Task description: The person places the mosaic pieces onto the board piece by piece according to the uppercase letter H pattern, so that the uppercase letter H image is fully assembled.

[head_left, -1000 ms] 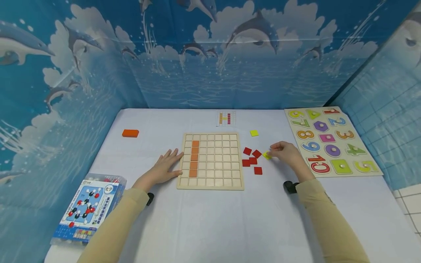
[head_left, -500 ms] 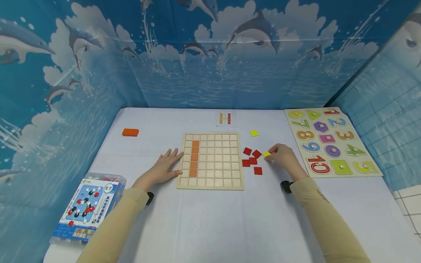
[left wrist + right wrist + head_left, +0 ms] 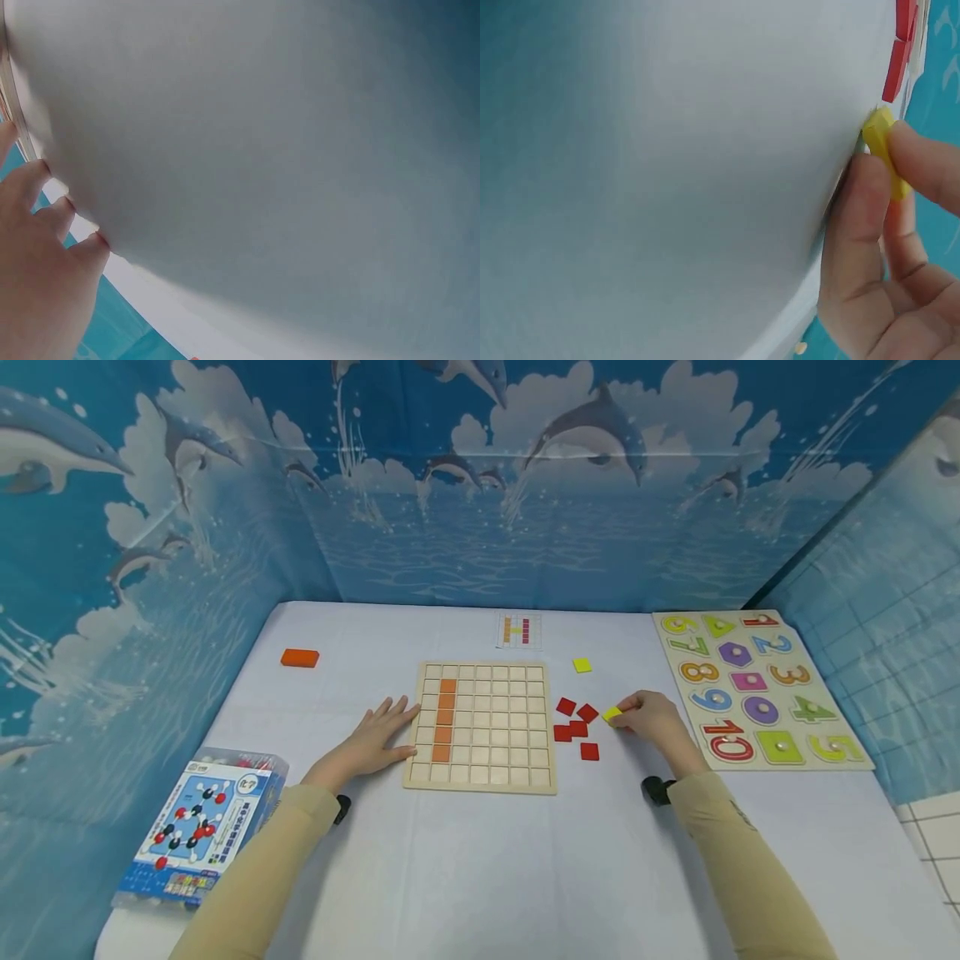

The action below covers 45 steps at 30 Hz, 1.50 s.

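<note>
A wooden grid board [image 3: 480,781] lies in the middle of the table, with a column of orange square tiles [image 3: 444,718] in its second column from the left. My left hand [image 3: 369,742] rests flat with spread fingers at the board's left edge. To the right of the board, my right hand [image 3: 654,718] pinches a yellow square tile [image 3: 881,135] between thumb and fingers, tilted close over the table. Several red square tiles [image 3: 589,752] lie loose between that hand and the board. Another yellow tile [image 3: 582,665] lies farther back.
Behind the board lies a small pattern card [image 3: 519,632]. An orange block [image 3: 300,658] sits at the back left. A number puzzle board [image 3: 761,689] covers the right side, and a boxed molecule model set [image 3: 198,827] stands at the front left.
My right hand has shifted its fingers on the yellow tile, which has tilted up from the table. My left hand stays at the board's edge. The head view has shifted slightly.
</note>
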{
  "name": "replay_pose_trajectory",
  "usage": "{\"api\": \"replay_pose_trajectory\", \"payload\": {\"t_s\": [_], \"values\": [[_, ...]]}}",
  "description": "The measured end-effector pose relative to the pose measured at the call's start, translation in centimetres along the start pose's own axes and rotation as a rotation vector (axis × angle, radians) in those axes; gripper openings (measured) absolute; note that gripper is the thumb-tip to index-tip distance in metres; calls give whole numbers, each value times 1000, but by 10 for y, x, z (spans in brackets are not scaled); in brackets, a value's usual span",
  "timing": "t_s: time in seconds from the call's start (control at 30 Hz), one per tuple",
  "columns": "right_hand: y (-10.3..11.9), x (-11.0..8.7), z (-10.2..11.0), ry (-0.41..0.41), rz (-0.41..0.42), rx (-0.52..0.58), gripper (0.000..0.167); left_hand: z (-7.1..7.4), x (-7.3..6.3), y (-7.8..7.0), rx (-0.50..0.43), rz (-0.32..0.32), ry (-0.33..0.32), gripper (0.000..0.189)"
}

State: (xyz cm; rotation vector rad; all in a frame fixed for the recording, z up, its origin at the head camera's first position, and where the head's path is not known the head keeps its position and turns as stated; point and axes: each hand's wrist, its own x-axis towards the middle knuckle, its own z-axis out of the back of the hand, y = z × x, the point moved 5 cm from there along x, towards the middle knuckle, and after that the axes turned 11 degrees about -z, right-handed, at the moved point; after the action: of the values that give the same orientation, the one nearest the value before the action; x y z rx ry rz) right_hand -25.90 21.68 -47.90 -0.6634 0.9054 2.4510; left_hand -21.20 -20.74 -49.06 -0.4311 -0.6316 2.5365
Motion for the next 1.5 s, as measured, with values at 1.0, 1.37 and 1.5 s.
{"api": "replay_pose_trajectory", "payload": {"t_s": [1.0,1.37,1.5], "values": [[136,-43,-113,244,354,183,16,0,0,-5,-5,33,1,76],[154,-44,-133,231,392,103,10,-1,1,-3,-3,42,2,77],[157,-44,-138,192,412,39,9,0,1,-4,-3,45,6,77]]}}
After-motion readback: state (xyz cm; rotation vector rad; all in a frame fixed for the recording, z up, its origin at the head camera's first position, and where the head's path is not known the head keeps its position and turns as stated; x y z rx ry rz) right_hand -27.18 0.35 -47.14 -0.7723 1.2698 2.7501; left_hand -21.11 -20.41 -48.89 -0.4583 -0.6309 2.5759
